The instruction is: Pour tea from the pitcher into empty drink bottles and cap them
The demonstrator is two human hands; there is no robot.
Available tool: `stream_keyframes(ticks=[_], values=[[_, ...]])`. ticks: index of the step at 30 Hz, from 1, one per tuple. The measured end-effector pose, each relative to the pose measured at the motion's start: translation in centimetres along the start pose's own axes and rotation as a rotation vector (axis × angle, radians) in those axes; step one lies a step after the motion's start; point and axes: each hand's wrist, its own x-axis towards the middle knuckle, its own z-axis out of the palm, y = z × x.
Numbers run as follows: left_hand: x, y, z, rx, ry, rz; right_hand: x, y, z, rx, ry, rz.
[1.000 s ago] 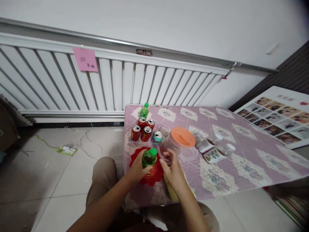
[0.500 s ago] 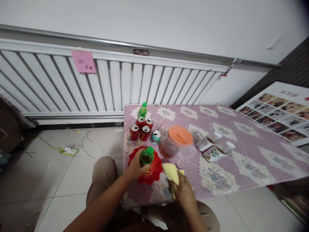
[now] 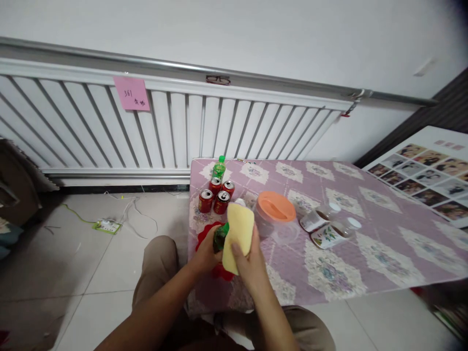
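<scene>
My left hand [image 3: 205, 253] is closed round a green plastic bottle [image 3: 220, 237] with a green cap, held over a red scalloped tray [image 3: 203, 232]. In my right hand [image 3: 252, 261] is a folded yellow cloth [image 3: 238, 236], raised beside the bottle and hiding part of it and its cap. Whether the cloth touches the bottle I cannot tell. Behind my hands stand several red drink cans [image 3: 205, 201], with another green bottle [image 3: 219, 168] at the back. A smaller can is mostly hidden behind the cloth.
A clear plastic jug with an orange lid [image 3: 277, 206] stands right of my hands. Two labelled bottles [image 3: 331, 235] lie farther right on the flowered tablecloth [image 3: 288, 170]. A white radiator [image 3: 175, 126] runs along the wall; a power strip [image 3: 106, 226] with cables lies on the floor.
My right hand has lifted the yellow cloth from the tabletop and brought it up and left to the bottle. My left hand keeps its grip on the bottle over the tray.
</scene>
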Motion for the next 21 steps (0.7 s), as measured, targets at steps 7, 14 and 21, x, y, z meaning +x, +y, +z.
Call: stream_keyframes(ticks=[7,14,21], values=[[0.2,-0.5,0.1,-0.134,-0.033,0.020,1.8,2.9,2.1,0.050,-0.083,0.048],[0.2,-1.0,-0.2,-0.063,-0.059,-0.004,3.2,4.3,1.6,0.320,-0.134,0.208],[0.1,0.1,-0.4,0.083,-0.023,-0.006,4.3,4.6,2.0,0.494,-0.004,0.323]])
